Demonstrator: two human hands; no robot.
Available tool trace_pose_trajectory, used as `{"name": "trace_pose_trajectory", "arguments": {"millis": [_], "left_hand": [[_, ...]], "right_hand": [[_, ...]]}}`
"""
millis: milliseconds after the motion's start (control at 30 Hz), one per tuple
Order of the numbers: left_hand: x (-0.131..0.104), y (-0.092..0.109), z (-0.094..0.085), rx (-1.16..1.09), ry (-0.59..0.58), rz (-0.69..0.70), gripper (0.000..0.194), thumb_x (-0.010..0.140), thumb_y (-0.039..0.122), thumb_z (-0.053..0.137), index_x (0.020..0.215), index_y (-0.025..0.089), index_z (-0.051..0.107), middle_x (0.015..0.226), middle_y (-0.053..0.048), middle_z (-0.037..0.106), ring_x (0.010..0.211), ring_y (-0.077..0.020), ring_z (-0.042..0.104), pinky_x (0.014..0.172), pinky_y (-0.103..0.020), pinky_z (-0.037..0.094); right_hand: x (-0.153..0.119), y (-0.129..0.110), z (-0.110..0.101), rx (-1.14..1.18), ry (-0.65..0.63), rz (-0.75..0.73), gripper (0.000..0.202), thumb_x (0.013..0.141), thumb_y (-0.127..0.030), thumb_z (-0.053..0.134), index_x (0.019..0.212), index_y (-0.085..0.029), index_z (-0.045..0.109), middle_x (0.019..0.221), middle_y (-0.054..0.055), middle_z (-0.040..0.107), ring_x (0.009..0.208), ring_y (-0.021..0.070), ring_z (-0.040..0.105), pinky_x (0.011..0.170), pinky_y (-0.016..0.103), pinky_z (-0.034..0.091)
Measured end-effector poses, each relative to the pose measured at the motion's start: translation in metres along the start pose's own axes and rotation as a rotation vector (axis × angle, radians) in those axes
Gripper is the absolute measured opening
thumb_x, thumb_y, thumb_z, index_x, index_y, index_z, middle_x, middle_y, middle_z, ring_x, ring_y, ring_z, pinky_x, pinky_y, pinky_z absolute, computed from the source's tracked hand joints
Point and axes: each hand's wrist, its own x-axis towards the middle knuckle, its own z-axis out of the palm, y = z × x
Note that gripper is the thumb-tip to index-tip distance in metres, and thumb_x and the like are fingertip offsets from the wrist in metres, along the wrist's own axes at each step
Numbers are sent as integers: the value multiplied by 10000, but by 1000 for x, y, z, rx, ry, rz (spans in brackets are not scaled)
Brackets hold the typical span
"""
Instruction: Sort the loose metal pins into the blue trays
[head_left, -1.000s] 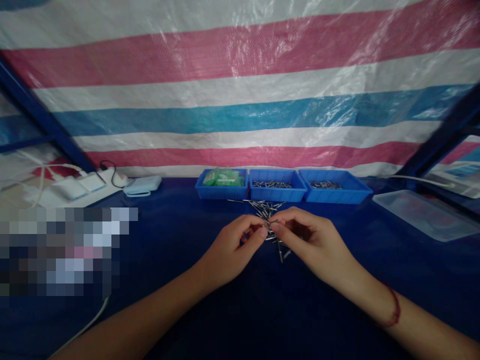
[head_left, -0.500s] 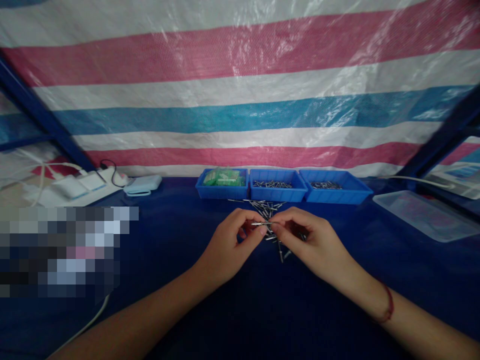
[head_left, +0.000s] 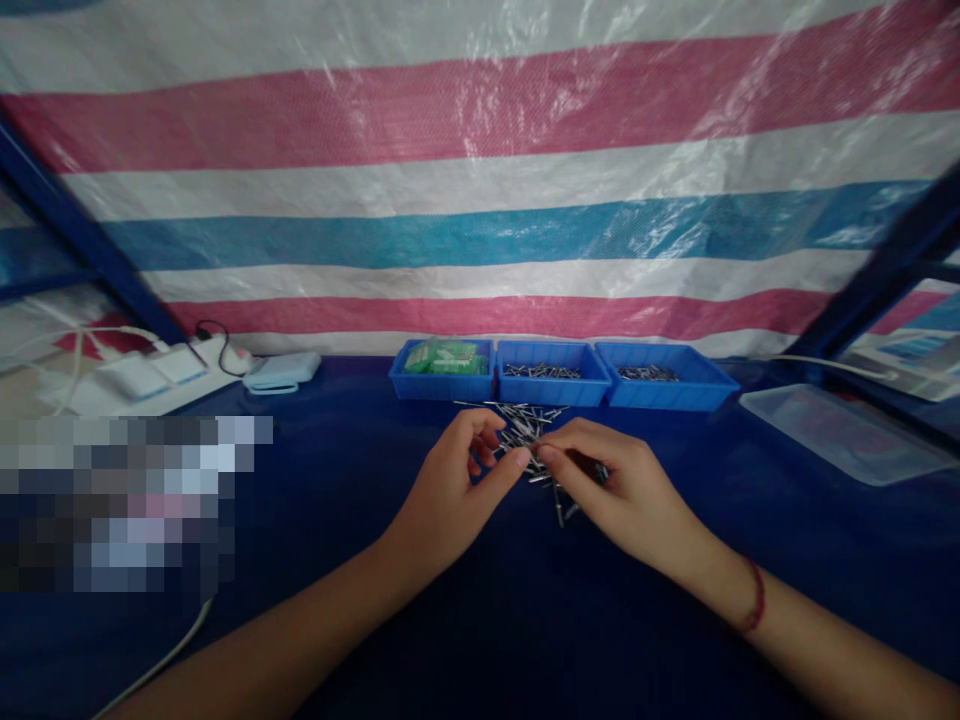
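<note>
My left hand is held over the table with thumb and fingers apart, and no piece shows between them. Just to its right, the thumb and forefinger of my right hand are pinched together. Whatever they hold is too small and too hidden to make out against the metal behind. Beneath and beyond both hands lies a loose pile of slim silvery metal rods, partly covered by my fingers. One rod points toward me below the right fingertips.
Behind the pile stand a blue bin with green packets, a middle bin and a right bin with small metal parts. A clear plastic lid lies right. A power strip and light-blue case are left.
The slim metal rod that was held between both hands' fingertips no longer shows there. My left fingers have spread apart; the right hand remains pinched in nearly the same place.
</note>
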Motion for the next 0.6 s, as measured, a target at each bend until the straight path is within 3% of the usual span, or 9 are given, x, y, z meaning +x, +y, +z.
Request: {"name": "trace_pose_trajectory", "arguments": {"millis": [133,233,367,600], "left_hand": [[3,-4,-1,95,31,23,241,846,272,549,1065,192,486,898,-20,556,778,-145,549,672,-282,441],[6,-7,-4,187,6,66,190,852,220,530,1040,195,520,940,-32,566,836,-163,549,735,-317,448],[8,-13,-7,368,-101,132,139,856,195,514,968,198,597,973,-48,563,944,-203,522,856,-394,419],[9,-22,-10,613,-256,209,137,874,250,522,924,212,644,1044,-51,556,962,-226,496,838,-402,422]], "right_hand": [[15,28,-27,-108,357,199,230,828,-361,524,780,-178,655,739,42,669,652,169,594,591,284,437],[25,54,-51,-253,507,373,275,814,-374,508,717,-165,659,665,55,657,599,183,583,535,287,401],[28,72,-63,-363,515,490,380,833,-421,454,694,-150,681,634,79,667,575,199,583,515,296,371],[20,48,-39,-383,314,327,389,859,-425,437,695,-164,675,584,39,638,547,184,571,516,287,358]]}}
